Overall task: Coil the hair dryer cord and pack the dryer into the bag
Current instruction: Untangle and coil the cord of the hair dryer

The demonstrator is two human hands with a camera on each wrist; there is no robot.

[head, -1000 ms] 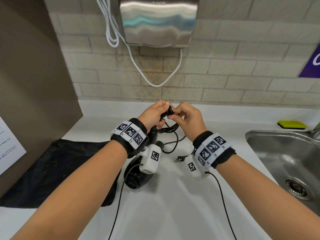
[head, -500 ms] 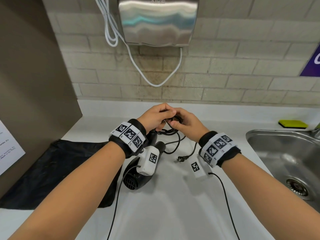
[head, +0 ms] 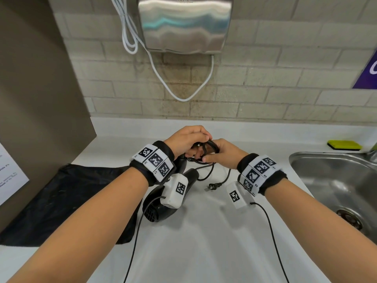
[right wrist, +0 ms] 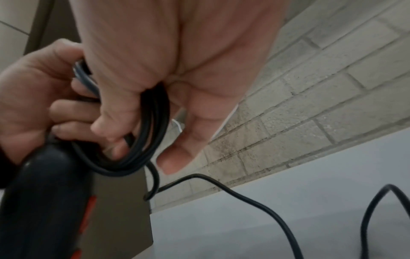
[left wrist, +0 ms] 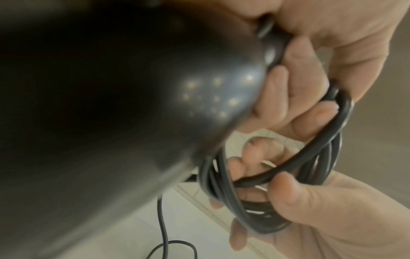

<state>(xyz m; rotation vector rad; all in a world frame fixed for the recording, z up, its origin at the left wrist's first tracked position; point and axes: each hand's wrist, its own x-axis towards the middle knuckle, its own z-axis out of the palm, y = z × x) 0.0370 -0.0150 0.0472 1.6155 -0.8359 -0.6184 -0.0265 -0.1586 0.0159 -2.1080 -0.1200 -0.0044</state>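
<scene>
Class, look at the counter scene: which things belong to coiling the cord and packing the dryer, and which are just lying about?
Part of the job:
hair dryer
black cord, coiled in the left hand and right hand
plug
black bag

Lying about:
yellow sponge
sink
wall hand dryer
white cable

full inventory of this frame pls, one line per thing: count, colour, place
hair dryer: 1, black, on the counter, centre
cord: 1, black, mostly coiled in both hands
plug: 1, black, loose on the counter under the hands
bag: 1, black, flat on the counter, left
counter: 1, white
sink: 1, steel, right
sponge: 1, yellow-green, behind the sink
hand dryer: 1, steel, on the brick wall
white cable: 1, hanging below it
left hand: holds coil and dryer handle
right hand: holds coil
</scene>
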